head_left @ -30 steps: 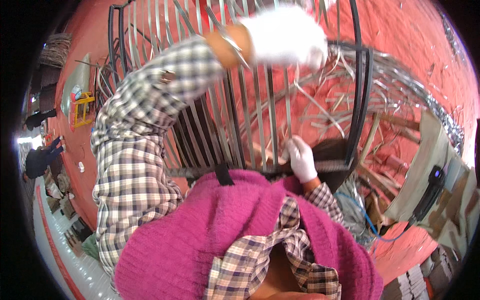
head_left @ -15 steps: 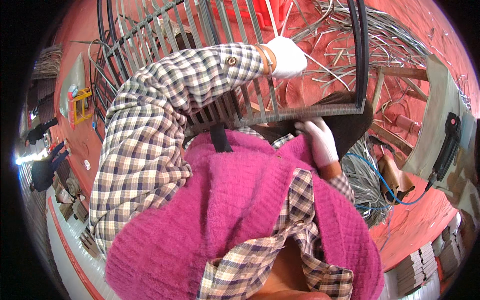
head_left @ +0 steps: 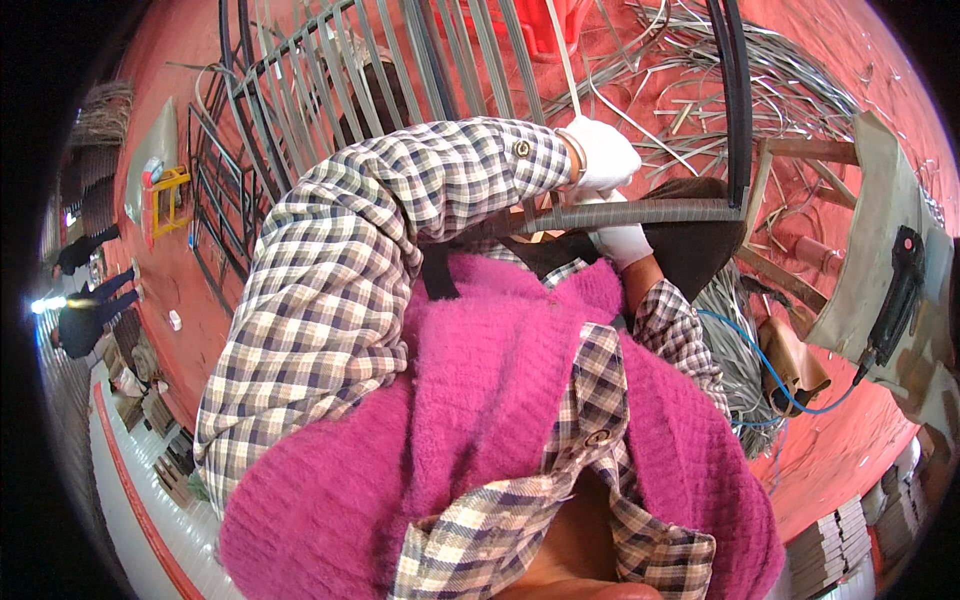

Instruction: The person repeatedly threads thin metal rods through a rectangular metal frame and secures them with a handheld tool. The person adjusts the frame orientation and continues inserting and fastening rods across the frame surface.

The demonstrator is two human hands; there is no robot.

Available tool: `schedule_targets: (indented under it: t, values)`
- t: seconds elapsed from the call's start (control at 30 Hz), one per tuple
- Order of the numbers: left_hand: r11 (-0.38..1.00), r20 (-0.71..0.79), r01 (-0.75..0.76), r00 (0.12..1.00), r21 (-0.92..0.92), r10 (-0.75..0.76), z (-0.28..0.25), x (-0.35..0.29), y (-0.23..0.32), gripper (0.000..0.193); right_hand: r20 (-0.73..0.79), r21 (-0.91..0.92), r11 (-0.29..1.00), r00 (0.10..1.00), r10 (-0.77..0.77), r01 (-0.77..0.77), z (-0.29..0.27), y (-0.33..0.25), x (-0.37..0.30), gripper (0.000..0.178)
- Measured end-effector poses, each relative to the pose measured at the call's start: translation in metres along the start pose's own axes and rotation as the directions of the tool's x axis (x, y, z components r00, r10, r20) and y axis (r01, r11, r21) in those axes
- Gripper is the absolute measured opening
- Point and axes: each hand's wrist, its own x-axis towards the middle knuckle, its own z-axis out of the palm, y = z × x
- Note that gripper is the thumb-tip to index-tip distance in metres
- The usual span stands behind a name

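My left hand (head_left: 603, 155), in a white glove, is closed on a pale flat strip (head_left: 571, 70) that runs up and away from it. It sits just above the near rail of a dark metal frame (head_left: 640, 212), which is wrapped and strung with grey woven strips (head_left: 450, 60). My right hand (head_left: 622, 243), also gloved in white, reaches up from below the same rail, close to the left hand. The rail hides its fingers, so its grip does not show.
Loose grey strips (head_left: 760, 75) lie scattered on the red floor. At right stands a wooden-legged stool (head_left: 850, 250) with a black power tool (head_left: 895, 300) and blue cord. A strip bundle (head_left: 735, 310) is beside me. Far left are a yellow stand (head_left: 170, 205) and other people (head_left: 85, 320).
My left hand has moved right and nearer to me, down to the rail. My right hand has shifted up and slightly left, under the rail. The frame appears slightly right in view.
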Motion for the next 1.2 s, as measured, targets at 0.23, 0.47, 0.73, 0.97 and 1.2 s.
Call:
schedule_targets:
  t: [0.23,0.47,0.73,0.97,1.2]
  values:
    - [0.97,-0.597,-0.234,0.788,-0.062,0.152,0.004,-0.096,0.009,0.037,0.173,-0.098,0.957,0.942,0.286,-0.272,-0.001,0.004,-0.009,0.019]
    - [0.992,-0.663,-0.118,0.746,-0.037,0.064,0.056,-0.111,0.005,0.048,0.095,0.141,0.811,0.823,0.56,-0.568,-0.003,-0.028,-0.033,0.02]
    - [0.986,-0.71,-0.125,0.684,0.114,0.169,0.062,-0.108,-0.003,0.039,0.042,-0.437,0.887,0.981,0.188,-0.151,0.007,-0.053,-0.041,0.016]
    - [0.956,-0.617,-0.271,0.735,0.112,0.281,0.067,-0.093,-0.002,0.022,0.293,-0.563,0.754,0.935,-0.201,0.338,0.004,-0.097,-0.045,0.006]
    - [0.961,-0.754,-0.201,0.656,-0.191,-0.013,0.061,-0.085,0.006,0.019,-0.064,-0.394,0.902,0.974,-0.216,0.175,-0.024,-0.165,-0.016,0.022]
